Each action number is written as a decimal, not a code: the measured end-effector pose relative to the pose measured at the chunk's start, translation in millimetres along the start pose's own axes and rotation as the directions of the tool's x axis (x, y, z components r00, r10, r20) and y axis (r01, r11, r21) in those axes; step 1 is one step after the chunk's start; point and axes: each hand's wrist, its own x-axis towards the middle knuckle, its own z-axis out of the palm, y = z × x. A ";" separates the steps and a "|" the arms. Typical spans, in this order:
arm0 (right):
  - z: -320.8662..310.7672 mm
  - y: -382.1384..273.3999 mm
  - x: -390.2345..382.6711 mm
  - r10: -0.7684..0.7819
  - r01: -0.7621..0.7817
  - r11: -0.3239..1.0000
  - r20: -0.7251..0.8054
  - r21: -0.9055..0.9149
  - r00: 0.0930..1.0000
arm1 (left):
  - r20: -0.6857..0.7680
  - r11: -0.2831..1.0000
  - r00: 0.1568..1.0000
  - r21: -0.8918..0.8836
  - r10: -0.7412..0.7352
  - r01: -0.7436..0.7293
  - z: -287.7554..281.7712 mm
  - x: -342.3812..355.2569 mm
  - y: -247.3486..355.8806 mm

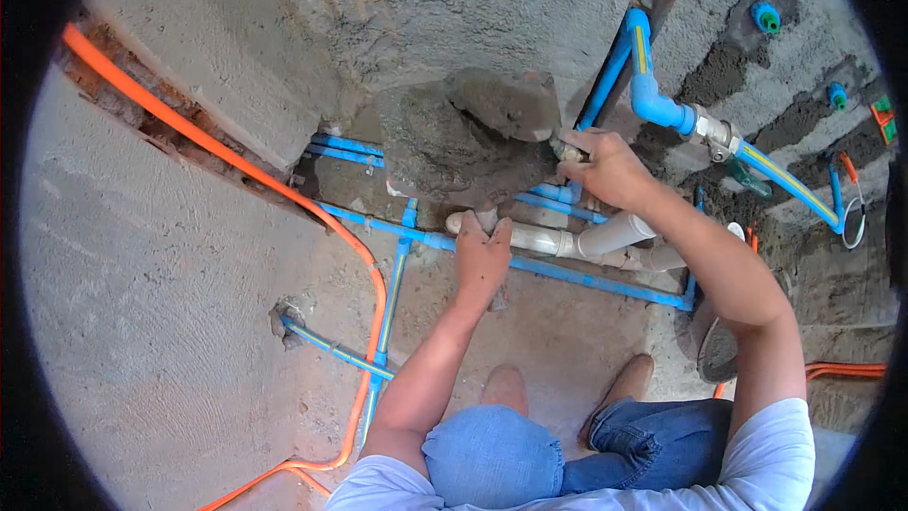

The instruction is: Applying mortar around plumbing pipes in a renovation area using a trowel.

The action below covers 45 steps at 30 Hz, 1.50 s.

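A square hawk (426, 151) loaded with grey wet mortar is held level in the middle of the view. Below it, my left hand (482, 260) is closed round its handle, just over the white drain pipes (532, 237). My right hand (607, 167) grips a trowel at the hawk's right edge; the trowel blade (508, 104) lies in the mortar, partly coated with it. My left fingertips are partly hidden.
Blue pipes (596, 277) run along the floor and up the right wall (804, 57), where capped outlets (765, 17) stick out. An orange conduit (208, 142) curves down the left side. A round bucket (719, 350) stands beside my right arm. My feet (506, 383) are below.
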 end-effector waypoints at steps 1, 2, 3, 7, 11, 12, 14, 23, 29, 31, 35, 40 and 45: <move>-3.4 0.4 0.0 -0.049 0.049 0.999 -0.017 0.022 0.999 | 0.004 1.000 1.000 0.003 -0.004 0.004 3.5 -2.0 -7.6; -6.6 3.0 -0.8 -0.095 0.096 0.995 -0.033 0.041 0.995 | 0.023 0.999 1.000 -0.043 -0.020 0.021 7.8 -3.7 -10.1; -11.5 6.5 -3.3 -0.093 0.094 0.995 -0.030 0.046 0.995 | 0.037 0.996 0.999 -0.085 -0.035 0.038 9.5 -5.8 -11.6; -29.4 22.9 -22.5 -0.007 0.007 1.000 0.010 0.002 1.000 | 0.075 0.987 0.986 -0.041 -0.150 0.153 22.5 -10.8 -32.2; -44.5 70.0 -42.7 -0.059 0.057 0.993 -0.019 -0.101 0.998 | 0.206 0.970 0.960 -0.115 -0.189 0.215 40.5 -17.7 -54.0; -53.0 72.1 -48.8 0.114 -0.110 0.991 0.045 -0.072 0.992 | 0.261 0.960 0.931 -0.050 -0.255 0.277 42.1 -20.2 -53.1; -61.3 87.1 -56.4 0.122 -0.120 0.991 0.033 -0.062 0.992 | 0.209 0.990 0.969 -0.015 -0.135 0.141 54.7 -22.8 -68.7; -88.9 142.4 -96.9 0.259 -0.227 0.949 0.134 -0.217 0.956 | 0.295 0.987 0.942 0.075 -0.160 0.144 74.8 -35.8 -118.9; -61.4 178.7 -36.9 0.346 -0.181 0.916 0.474 -0.358 0.810 | 0.393 0.927 0.843 0.084 -0.367 0.365 73.7 -33.6 -113.2; -31.8 256.0 8.3 0.291 -0.513 0.842 0.663 0.164 0.690 | 0.372 0.934 0.860 0.075 -0.351 0.349 74.9 -36.7 -132.5; -36.2 208.5 23.2 0.444 -0.646 0.739 0.584 0.190 0.679 | 0.362 0.949 0.882 0.026 -0.301 0.313 69.5 -29.7 -127.8; -67.8 195.9 3.6 0.540 -0.745 0.502 0.513 0.439 0.667 | 0.400 0.934 0.849 0.058 -0.346 0.353 72.0 -24.0 -89.9; -50.1 186.9 -8.7 0.634 -0.816 0.254 0.547 0.520 0.546 | 0.534 0.746 0.656 -0.069 -0.534 0.663 58.7 -13.5 -88.8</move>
